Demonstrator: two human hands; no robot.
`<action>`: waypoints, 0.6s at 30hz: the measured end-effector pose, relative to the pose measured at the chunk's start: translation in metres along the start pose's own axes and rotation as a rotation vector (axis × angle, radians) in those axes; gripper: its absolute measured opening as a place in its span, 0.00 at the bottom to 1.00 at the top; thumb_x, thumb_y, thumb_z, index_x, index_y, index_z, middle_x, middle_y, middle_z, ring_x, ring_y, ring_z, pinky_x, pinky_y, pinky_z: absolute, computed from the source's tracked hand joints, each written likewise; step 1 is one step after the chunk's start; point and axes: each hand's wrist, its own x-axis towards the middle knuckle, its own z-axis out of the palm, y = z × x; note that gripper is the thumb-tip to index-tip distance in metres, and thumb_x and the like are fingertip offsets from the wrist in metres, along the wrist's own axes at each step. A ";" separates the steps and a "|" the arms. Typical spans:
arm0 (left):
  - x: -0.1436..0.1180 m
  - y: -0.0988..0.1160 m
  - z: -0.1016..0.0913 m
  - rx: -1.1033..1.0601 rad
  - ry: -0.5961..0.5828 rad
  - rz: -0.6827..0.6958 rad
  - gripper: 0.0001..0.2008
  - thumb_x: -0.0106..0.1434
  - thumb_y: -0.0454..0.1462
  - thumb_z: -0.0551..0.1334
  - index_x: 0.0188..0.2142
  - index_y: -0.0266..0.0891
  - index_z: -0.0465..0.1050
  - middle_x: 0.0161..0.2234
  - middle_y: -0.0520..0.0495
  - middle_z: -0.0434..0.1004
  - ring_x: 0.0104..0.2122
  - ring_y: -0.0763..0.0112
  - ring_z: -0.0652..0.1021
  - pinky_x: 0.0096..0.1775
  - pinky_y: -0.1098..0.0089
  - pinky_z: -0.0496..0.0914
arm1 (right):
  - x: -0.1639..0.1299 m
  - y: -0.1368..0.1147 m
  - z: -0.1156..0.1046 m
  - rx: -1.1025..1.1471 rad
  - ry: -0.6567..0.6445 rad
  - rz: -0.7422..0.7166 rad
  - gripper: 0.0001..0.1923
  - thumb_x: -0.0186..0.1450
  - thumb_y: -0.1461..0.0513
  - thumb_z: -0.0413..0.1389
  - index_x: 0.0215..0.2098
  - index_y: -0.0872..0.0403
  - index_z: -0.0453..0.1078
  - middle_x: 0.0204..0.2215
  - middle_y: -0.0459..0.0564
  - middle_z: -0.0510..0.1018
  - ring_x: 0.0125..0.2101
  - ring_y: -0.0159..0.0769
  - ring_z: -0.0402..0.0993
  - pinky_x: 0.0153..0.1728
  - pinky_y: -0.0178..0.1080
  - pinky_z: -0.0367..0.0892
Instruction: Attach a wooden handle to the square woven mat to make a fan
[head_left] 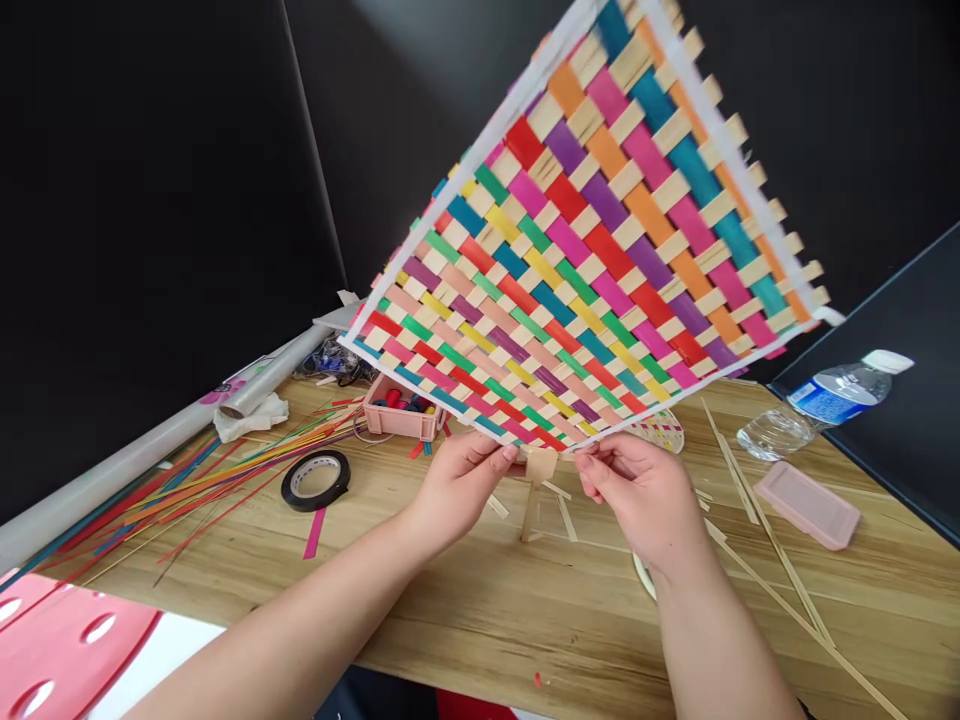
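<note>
A woven mat of many-coloured and pale bamboo strips is raised above the table, tilted so one corner points down at me. White tape runs along its edges, and short strip ends stick out past the upper right side. My left hand pinches the taped edge just left of the lowest corner. On the other side of that corner, my right hand is closed on the edge, thumb against fingers. Between the hands a pale strip end hangs from the corner.
On the wooden table, black tape and loose coloured strips lie left. A pink box stands behind. At right are a water bottle, a pink lid and long pale strips. Dark panels enclose the back.
</note>
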 end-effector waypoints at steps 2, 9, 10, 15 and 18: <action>-0.001 0.001 0.000 -0.005 -0.010 -0.001 0.15 0.60 0.47 0.64 0.36 0.37 0.80 0.36 0.45 0.82 0.39 0.62 0.81 0.45 0.61 0.77 | -0.001 -0.003 -0.001 -0.009 -0.001 -0.009 0.10 0.59 0.58 0.63 0.26 0.56 0.72 0.16 0.43 0.71 0.18 0.28 0.66 0.19 0.30 0.64; -0.002 0.004 0.003 -0.082 -0.029 -0.003 0.12 0.61 0.43 0.65 0.38 0.38 0.81 0.38 0.47 0.83 0.41 0.63 0.81 0.46 0.62 0.78 | -0.002 -0.007 -0.003 -0.059 -0.003 -0.036 0.09 0.59 0.59 0.63 0.24 0.55 0.72 0.15 0.44 0.71 0.16 0.28 0.67 0.17 0.30 0.63; -0.003 0.004 0.003 -0.091 -0.026 -0.005 0.11 0.61 0.42 0.65 0.38 0.38 0.81 0.38 0.47 0.83 0.41 0.63 0.81 0.46 0.62 0.78 | -0.003 -0.008 -0.004 -0.077 0.003 -0.040 0.09 0.59 0.59 0.63 0.25 0.55 0.73 0.16 0.44 0.71 0.16 0.28 0.67 0.17 0.30 0.63; -0.004 0.005 0.002 -0.097 -0.034 -0.009 0.11 0.62 0.42 0.65 0.39 0.39 0.81 0.38 0.47 0.83 0.40 0.64 0.81 0.46 0.63 0.78 | -0.007 -0.009 -0.006 -0.165 0.017 -0.060 0.09 0.59 0.59 0.62 0.25 0.54 0.73 0.16 0.43 0.71 0.16 0.28 0.67 0.16 0.30 0.62; -0.004 0.006 0.002 -0.056 -0.044 -0.008 0.13 0.62 0.45 0.64 0.39 0.39 0.80 0.37 0.46 0.82 0.40 0.64 0.81 0.45 0.62 0.78 | -0.008 -0.008 -0.008 -0.226 0.026 -0.057 0.10 0.60 0.57 0.62 0.25 0.53 0.72 0.15 0.43 0.71 0.16 0.28 0.68 0.16 0.30 0.62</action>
